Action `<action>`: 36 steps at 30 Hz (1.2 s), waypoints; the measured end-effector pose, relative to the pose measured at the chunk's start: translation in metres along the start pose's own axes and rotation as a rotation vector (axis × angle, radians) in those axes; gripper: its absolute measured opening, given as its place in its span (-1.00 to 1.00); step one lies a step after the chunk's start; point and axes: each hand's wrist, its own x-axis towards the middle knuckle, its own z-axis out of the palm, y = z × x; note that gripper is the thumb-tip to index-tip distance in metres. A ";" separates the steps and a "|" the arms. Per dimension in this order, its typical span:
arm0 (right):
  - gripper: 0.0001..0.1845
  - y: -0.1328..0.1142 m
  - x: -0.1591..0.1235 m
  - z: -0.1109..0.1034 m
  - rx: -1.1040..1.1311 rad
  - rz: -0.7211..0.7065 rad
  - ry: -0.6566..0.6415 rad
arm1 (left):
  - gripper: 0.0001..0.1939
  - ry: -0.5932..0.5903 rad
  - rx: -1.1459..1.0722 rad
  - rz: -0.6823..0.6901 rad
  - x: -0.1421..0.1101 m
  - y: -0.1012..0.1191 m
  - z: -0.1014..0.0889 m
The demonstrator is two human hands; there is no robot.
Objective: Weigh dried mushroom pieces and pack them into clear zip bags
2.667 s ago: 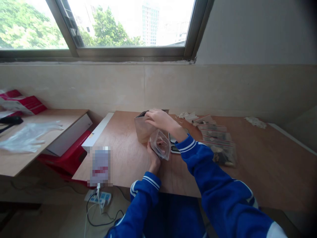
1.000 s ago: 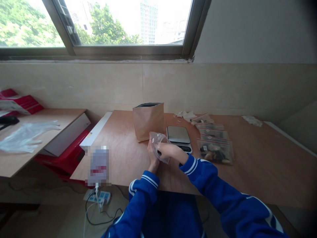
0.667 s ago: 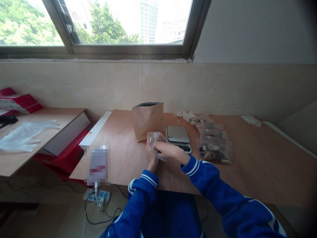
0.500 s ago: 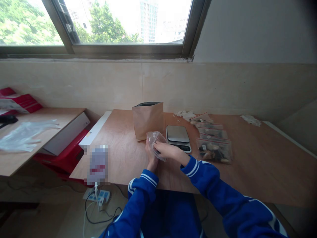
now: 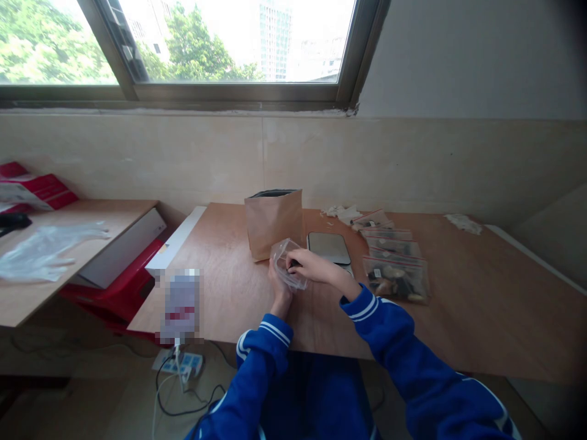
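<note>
My left hand (image 5: 280,288) is closed around the side of a clear plastic zip bag (image 5: 280,252), whose mouth gapes upward. At that mouth, my right hand (image 5: 314,266) pinches a small dark piece (image 5: 292,264), its exact kind too small to make out. Just behind the bag stands an upright brown kraft paper pouch (image 5: 274,223), open at the top. A kitchen scale (image 5: 329,247) with a metal plate lies beyond my right hand, which partly covers its front panel.
Several zip bags (image 5: 398,282) with dark and pale pieces lie in a row right of the scale. Crumpled white gloves (image 5: 342,212) rest behind it. A blurred-out phone (image 5: 181,305) with a cable is at the table's left edge. A power strip (image 5: 186,364) is on the floor.
My right hand has risen a little from inside the zip bag and now shows a dark piece between its fingers. The bag's mouth has spread wider. The left hand has stayed about still.
</note>
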 end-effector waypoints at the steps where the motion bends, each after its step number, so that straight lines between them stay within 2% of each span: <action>1: -0.88 0.000 0.000 -0.003 0.041 -0.006 0.041 | -0.58 0.011 -0.027 -0.011 0.000 0.000 0.001; 5: -0.97 -0.004 0.005 -0.016 0.168 -0.044 0.224 | -0.55 0.027 -0.102 -0.082 -0.002 0.006 0.005; 9: -0.96 -0.012 0.016 -0.037 0.225 -0.056 0.487 | -0.52 0.019 -0.141 -0.191 -0.007 0.014 0.006; 13: -0.94 -0.013 0.041 -0.068 0.238 -0.091 0.738 | -0.55 0.011 -0.143 -0.176 -0.010 0.016 0.005; 15: -0.93 -0.010 0.058 -0.081 0.225 -0.105 0.811 | -0.58 0.009 -0.131 -0.151 -0.009 0.015 0.005; 18: -0.92 -0.003 0.084 -0.093 0.187 -0.106 0.850 | -0.58 -0.001 -0.091 -0.121 -0.008 0.013 0.004; 22: -0.88 0.005 0.103 -0.092 0.086 -0.127 0.752 | -0.57 0.002 -0.074 -0.111 -0.007 0.011 0.003; 29: -0.73 0.004 0.102 -0.093 -0.017 -0.049 0.589 | -0.56 0.010 -0.076 -0.121 -0.006 0.009 0.001; 34: -0.67 -0.004 0.100 -0.108 -0.063 0.072 0.262 | -0.56 0.011 -0.105 -0.110 -0.004 0.005 -0.001; 36: -0.68 -0.008 0.098 -0.113 -0.122 0.132 0.176 | -0.57 0.002 -0.104 -0.102 -0.003 0.003 -0.002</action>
